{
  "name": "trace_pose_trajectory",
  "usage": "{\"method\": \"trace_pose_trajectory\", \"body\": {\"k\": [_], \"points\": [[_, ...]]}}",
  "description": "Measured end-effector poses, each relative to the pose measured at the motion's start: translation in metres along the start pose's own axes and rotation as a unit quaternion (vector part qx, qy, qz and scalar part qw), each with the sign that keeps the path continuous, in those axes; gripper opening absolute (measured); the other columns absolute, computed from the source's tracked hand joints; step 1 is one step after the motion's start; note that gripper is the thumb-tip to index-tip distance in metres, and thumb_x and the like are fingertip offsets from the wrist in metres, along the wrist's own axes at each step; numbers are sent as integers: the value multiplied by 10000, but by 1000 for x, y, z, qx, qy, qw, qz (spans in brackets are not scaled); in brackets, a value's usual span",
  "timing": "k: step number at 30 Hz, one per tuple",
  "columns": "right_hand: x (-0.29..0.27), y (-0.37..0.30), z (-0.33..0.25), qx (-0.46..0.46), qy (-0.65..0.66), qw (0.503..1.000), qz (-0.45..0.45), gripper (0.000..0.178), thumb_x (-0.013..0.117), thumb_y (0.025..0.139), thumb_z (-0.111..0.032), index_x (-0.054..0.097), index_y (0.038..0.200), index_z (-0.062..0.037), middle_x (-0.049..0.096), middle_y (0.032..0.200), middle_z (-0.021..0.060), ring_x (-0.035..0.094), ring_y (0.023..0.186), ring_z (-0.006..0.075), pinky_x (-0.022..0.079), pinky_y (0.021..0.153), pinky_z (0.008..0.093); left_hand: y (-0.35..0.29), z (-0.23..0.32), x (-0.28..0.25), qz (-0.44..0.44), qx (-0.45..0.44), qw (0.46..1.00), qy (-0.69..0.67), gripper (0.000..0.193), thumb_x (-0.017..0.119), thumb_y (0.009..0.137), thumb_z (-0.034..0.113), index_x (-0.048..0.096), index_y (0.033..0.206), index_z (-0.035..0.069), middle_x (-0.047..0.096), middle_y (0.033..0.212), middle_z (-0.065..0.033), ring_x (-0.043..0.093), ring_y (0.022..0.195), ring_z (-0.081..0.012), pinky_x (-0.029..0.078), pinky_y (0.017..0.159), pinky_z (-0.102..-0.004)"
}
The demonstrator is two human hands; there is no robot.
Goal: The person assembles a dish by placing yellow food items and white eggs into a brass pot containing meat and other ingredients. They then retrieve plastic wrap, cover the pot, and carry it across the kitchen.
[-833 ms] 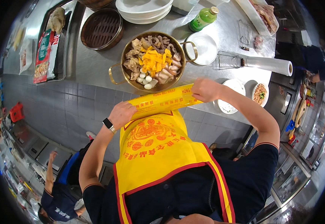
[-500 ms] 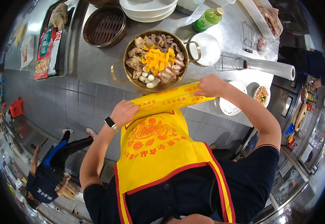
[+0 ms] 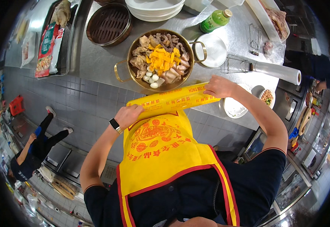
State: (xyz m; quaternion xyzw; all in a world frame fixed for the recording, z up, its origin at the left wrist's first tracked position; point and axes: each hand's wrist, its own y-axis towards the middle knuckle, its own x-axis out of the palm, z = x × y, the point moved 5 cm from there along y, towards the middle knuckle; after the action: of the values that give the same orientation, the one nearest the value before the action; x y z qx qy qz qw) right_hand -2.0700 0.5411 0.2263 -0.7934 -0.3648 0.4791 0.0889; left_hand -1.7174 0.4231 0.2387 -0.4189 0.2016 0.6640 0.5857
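Observation:
A long yellow wrapped roll with red print, like a cling film roll [image 3: 172,100], lies level across my front at the counter's near edge. My left hand [image 3: 128,115] grips its left end, a watch on that wrist. Its right end is in my right hand [image 3: 220,87], fingers closed over the top. Just beyond the roll stands a brass two-handled pan [image 3: 134,76] of cut meats, yellow strips [image 3: 161,60] and several small white eggs [image 3: 154,78]. Near my right hand is a white plate [image 3: 234,108], partly behind my forearm.
The steel counter [image 3: 91,62] carries a dark steamer basket [image 3: 110,25], stacked white dishes [image 3: 155,10], a green bottle [image 3: 216,20], a white plate [image 3: 215,51], wire racks [image 3: 254,39], a clear film roll [image 3: 278,72] and a bean dish [image 3: 266,97]. Another person [image 3: 30,155] walks at left.
Both my hands keep their hold on the roll, which has barely shifted. The person at left has moved farther left with legs in a new stride. The view has shifted slightly.

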Motion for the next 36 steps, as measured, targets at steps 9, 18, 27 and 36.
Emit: {"method": "trace_pose_trajectory", "body": {"k": [9,18,27,36], "points": [[-13,-8,3,88,-26,991,-97,469,503,957,-466,706,857,-56,639,821,151,604,872,299,477,797,426,-2,-4,2,16,-8,1000,3,52,595,887,117,577,913,75,630,760,-92,644,666,-280,514,543,-374],[-13,-25,21,110,117,986,-54,430,550,943,-402,666,817,-8,640,868,148,624,845,338,495,742,439,-2,-3,-1,27,-5,1000,-1,50,601,873,106,574,902,75,628,754,-87,641,660,-274,511,536,-376],[-3,-36,14,212,99,968,-92,386,510,985,-378,671,905,-35,659,879,155,634,852,346,506,771,449,0,-5,3,16,-3,1000,8,76,591,866,88,598,941,82,626,763,-91,646,682,-271,525,551,-364],[-12,-57,-8,157,158,972,76,244,537,968,-228,641,930,-11,613,954,189,592,927,382,481,811,460,1,-3,-2,17,5,1000,-20,67,593,873,90,592,936,66,636,779,-105,650,697,-287,525,570,-379]]}}
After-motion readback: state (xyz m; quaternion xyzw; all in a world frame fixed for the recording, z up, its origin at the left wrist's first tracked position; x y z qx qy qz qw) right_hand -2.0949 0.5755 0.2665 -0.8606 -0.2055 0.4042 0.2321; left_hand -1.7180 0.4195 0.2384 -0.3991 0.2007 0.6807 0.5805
